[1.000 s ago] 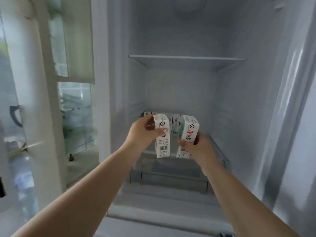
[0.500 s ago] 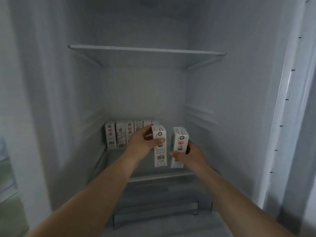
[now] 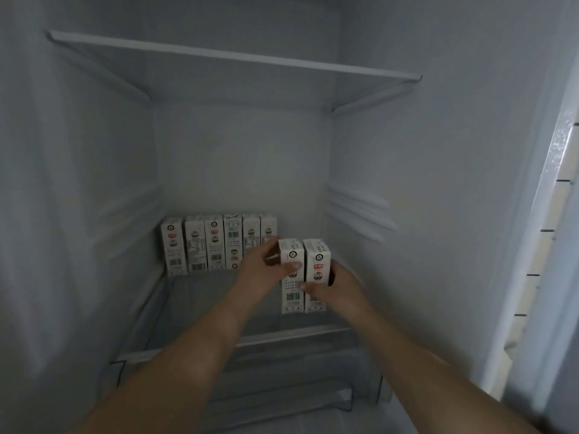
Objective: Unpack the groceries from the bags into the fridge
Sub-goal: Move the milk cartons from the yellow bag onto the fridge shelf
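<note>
Both arms reach into the open fridge. My left hand [image 3: 261, 269] grips a small white milk carton [image 3: 292, 296], thumb across its front. My right hand [image 3: 336, 286] grips a second white carton [image 3: 317, 264] with a red label, pressed side by side against the first. Both cartons stand upright over the right part of the glass shelf [image 3: 194, 296]; whether they touch it I cannot tell. Several matching cartons [image 3: 216, 242] stand in a row along the shelf's back wall, to the left of the held pair.
An upper glass shelf [image 3: 235, 56] spans the fridge above. Below the lower shelf sits a clear drawer [image 3: 282, 396]. The fridge's right wall [image 3: 423, 198] lies close beside the right hand. The door edge [image 3: 539, 245] runs down the far right.
My view has moved closer into the fridge. Both hands have carried the two cartons deeper over the shelf and brought them together until they touch.
</note>
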`<state>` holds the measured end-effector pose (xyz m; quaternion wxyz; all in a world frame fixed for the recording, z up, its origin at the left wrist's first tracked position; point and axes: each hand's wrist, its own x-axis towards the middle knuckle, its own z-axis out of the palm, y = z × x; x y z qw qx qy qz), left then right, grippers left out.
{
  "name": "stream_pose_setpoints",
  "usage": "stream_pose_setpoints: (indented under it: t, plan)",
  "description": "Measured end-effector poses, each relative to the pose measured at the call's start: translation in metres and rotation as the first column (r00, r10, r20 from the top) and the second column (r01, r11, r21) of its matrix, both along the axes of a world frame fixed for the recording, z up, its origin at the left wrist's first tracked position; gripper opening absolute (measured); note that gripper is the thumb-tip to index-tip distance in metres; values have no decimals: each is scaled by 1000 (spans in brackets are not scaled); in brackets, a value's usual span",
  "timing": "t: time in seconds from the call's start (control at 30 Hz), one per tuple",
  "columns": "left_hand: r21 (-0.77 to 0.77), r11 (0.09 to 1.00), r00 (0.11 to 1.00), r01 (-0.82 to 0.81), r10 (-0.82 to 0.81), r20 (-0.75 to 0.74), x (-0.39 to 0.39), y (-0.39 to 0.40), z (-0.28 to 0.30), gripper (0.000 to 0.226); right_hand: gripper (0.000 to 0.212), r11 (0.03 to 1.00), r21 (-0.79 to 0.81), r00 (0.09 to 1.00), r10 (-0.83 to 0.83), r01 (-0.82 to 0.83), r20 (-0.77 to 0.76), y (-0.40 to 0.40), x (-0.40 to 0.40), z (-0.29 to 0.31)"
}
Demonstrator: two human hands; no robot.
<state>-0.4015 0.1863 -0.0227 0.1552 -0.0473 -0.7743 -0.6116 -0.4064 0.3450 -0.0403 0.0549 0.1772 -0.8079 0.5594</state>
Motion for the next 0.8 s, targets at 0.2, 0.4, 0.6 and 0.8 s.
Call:
stream_pose_setpoints:
  t: [0.2,0.4,0.6,0.8]
  plan:
    - [28,999,998,44,-43,-35,0,1,-3,48,33,999,-49,1000,10,-10,8,0,-10,-7]
    - [69,996,998,51,-54,41,12,-2,-19,66,55,998,-48,999,-36,35,-10,6,-11,-23]
    - [145,989,997,-7,-3,75,15,6,-39,63,53,995,17,994,-100,100,-43,17,-15,-35]
    - [116,992,995,-49,39,88,1,10,-38,59,44,965,181,976,-167,191,-139,10,-34,-33]
